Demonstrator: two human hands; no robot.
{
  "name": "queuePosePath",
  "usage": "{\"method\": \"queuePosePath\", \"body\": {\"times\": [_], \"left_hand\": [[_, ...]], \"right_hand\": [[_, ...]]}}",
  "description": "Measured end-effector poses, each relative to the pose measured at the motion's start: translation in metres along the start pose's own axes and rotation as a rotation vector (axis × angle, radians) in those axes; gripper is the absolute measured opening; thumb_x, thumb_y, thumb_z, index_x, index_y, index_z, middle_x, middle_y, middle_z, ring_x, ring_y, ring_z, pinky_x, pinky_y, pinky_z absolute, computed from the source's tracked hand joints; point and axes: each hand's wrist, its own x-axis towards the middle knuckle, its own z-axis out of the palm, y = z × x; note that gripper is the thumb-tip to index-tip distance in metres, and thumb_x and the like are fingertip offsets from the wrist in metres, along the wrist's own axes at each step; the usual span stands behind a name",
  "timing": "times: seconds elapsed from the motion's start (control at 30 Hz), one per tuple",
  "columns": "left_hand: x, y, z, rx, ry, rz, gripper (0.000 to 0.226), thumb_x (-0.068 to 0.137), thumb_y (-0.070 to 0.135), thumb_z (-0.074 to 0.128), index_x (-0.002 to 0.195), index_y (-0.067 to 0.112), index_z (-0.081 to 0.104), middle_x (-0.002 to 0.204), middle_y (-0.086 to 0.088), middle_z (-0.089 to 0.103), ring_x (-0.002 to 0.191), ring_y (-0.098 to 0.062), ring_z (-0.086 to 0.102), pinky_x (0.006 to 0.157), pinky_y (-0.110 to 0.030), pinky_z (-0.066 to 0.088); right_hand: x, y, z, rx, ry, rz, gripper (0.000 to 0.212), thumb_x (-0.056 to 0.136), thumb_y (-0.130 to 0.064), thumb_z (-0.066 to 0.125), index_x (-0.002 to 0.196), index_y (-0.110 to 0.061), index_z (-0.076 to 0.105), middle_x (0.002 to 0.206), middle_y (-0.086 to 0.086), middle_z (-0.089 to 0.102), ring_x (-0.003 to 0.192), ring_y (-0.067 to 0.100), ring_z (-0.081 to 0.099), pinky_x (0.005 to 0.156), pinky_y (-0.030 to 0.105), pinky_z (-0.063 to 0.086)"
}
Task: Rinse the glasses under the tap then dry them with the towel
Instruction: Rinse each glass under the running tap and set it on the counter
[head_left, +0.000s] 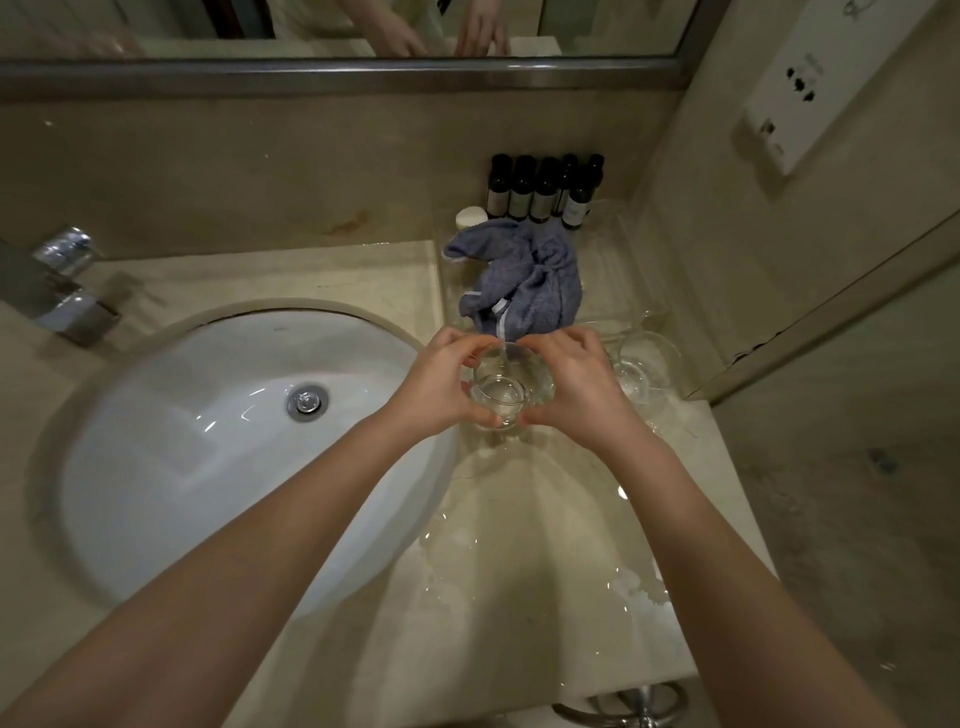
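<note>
Table: the beige stone table (545, 545) carries everything; puddles and droplets shine on it in front of the glass, so I judge that rinsing has already happened here.
Basin: the white oval sink basin (171, 467) lies just left of the held glass; no water runs into it, and the chrome tap (62, 291), far left of the glass, is partly cut by the frame edge.
Towel: the crumpled grey-blue towel (524, 280) lies just behind the glass, a corner touching or nearly touching its rim; which, I cannot tell.
Held glass: the clear round drinking glass (511, 387) sits between both hands, right of the basin; whether it rests on the table or is lifted is hard to make out.
Left hand (441, 387): grip curled round the glass's left side.
Right hand (576, 384): grip curled round its right side.
Second glass: another clear glass (641, 366) stands just right of the held one.
Progress: drying seems next; whether either glass is dry cannot be seen.
Hidden: dark toiletry bottles (543, 189) behind the towel have unreadable labels.
</note>
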Motion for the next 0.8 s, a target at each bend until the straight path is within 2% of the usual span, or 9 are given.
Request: {"method": "queuePosePath", "body": {"times": [0.17, 0.37, 0.6, 0.8], "left_hand": [[0.0035, -0.0026, 0.0018, 0.013, 0.004, -0.017, 0.091, 0.049, 0.0, 0.094, 0.132, 0.011, 0.058, 0.113, -0.004, 0.043, 0.101, -0.015, 0.052, 0.069, -0.007, 0.051], [0.007, 0.0011, 0.0016, 0.053, -0.007, -0.03, 0.092, 0.049, 0.005, 0.094, 0.133, 0.012, 0.056, 0.116, -0.004, 0.044, 0.104, -0.016, 0.052, 0.079, -0.025, 0.056], [0.0078, 0.0012, 0.0029, 0.097, -0.008, -0.045, 0.093, 0.051, 0.008, 0.094, 0.135, 0.012, 0.053, 0.117, 0.001, 0.04, 0.105, -0.013, 0.05, 0.073, -0.013, 0.05], [0.007, 0.0032, -0.0008, 0.188, -0.064, -0.023, 0.092, 0.056, 0.014, 0.093, 0.137, 0.014, 0.05, 0.117, 0.002, 0.04, 0.112, -0.018, 0.052, 0.091, -0.025, 0.047]], "right_hand": [[0.0047, 0.0011, 0.0008, -0.039, -0.002, 0.002, 0.075, 0.065, -0.027, 0.084, 0.133, -0.019, 0.054, 0.125, -0.001, 0.058, 0.125, 0.025, 0.034, 0.101, 0.041, 0.035], [0.0054, 0.0039, 0.0006, -0.056, 0.004, 0.001, 0.075, 0.066, -0.028, 0.084, 0.134, -0.02, 0.052, 0.127, -0.002, 0.057, 0.126, 0.025, 0.034, 0.101, 0.039, 0.032], [0.005, 0.0035, 0.001, -0.114, -0.009, -0.014, 0.076, 0.068, -0.03, 0.083, 0.136, -0.021, 0.05, 0.129, -0.002, 0.056, 0.126, 0.025, 0.034, 0.1, 0.04, 0.033], [0.005, -0.0015, -0.003, -0.206, -0.068, 0.002, 0.077, 0.071, -0.036, 0.081, 0.138, -0.022, 0.045, 0.134, -0.003, 0.051, 0.128, 0.024, 0.032, 0.104, 0.042, 0.033]]}}
